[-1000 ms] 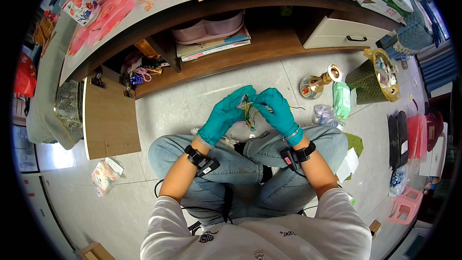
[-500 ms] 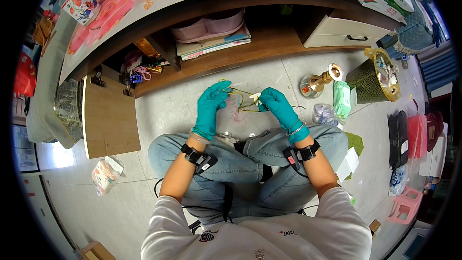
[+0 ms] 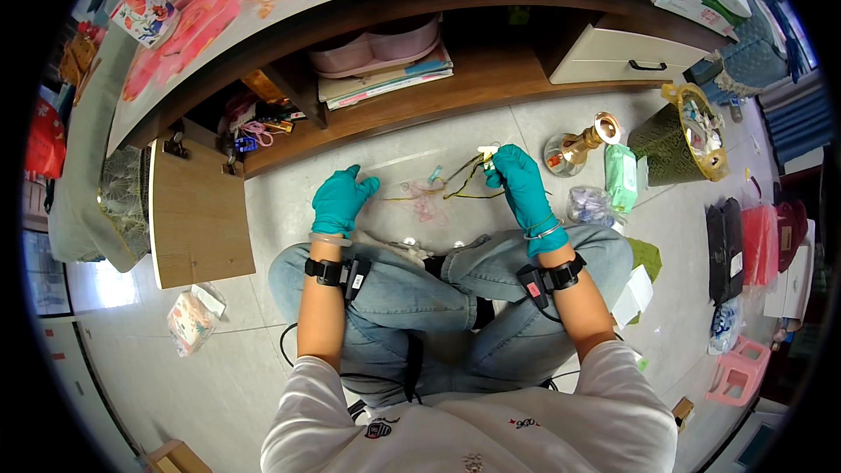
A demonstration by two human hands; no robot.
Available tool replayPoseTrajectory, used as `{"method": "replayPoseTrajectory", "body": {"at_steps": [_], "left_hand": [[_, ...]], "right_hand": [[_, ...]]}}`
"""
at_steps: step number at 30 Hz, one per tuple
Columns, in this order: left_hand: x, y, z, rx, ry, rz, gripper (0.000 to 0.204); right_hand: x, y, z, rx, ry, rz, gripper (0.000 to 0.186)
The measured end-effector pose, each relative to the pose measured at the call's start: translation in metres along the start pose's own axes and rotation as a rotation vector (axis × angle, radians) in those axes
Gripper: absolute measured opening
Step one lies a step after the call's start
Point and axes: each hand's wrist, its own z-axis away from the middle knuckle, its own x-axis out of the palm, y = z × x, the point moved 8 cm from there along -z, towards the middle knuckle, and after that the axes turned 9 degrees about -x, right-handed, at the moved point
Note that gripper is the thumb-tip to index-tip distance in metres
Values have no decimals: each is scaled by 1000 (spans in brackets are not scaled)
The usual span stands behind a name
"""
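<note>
Both of my hands wear teal gloves. My right hand (image 3: 520, 180) is closed on a thin dark and yellowish cord (image 3: 462, 196), which hangs in loops to the left over the floor. A small white piece (image 3: 487, 155), perhaps a tag or clip, pokes out at its fingertips. My left hand (image 3: 340, 201) is apart from the cord, thumb and forefinger spread, with nothing visible in it. Between my hands, a loose tangle of pink thread (image 3: 426, 208) lies on the floor in front of my crossed legs.
Ahead stands a low cabinet with an open door (image 3: 200, 215) and a brown shelf (image 3: 491, 73). To the right are a gold-necked glass vessel (image 3: 574, 154), a green packet (image 3: 620, 177), a crumpled clear bag (image 3: 589, 205) and a filled waste bin (image 3: 653, 149).
My left hand has let go of the cord and moved left and down. My right hand has risen slightly to the right, still gripping the cord, whose loops now hang lower.
</note>
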Motion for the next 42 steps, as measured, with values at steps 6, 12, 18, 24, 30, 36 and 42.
{"method": "replayPoseTrajectory", "body": {"at_steps": [6, 12, 18, 24, 30, 36, 42], "left_hand": [[-42, 53, 11, 116, 38, 453, 50], [-23, 112, 35, 320, -458, 982, 45], [-12, 155, 65, 380, -663, 1037, 51], [48, 130, 55, 291, -671, 742, 37], [40, 132, 55, 194, -723, 870, 25], [40, 135, 60, 205, -793, 897, 24], [42, 139, 63, 260, -878, 957, 31]], "right_hand": [[4, -11, 5, 12, -2, 58, 9], [26, -17, 12, 57, -144, 74, 10], [54, -19, 26, 84, -369, 83, 13], [41, -24, 16, -87, -282, 180, 18], [28, -41, 11, -37, -242, -78, 30], [45, -66, 14, -6, -149, -337, 31], [40, -132, -7, -141, -193, -712, 29]]}}
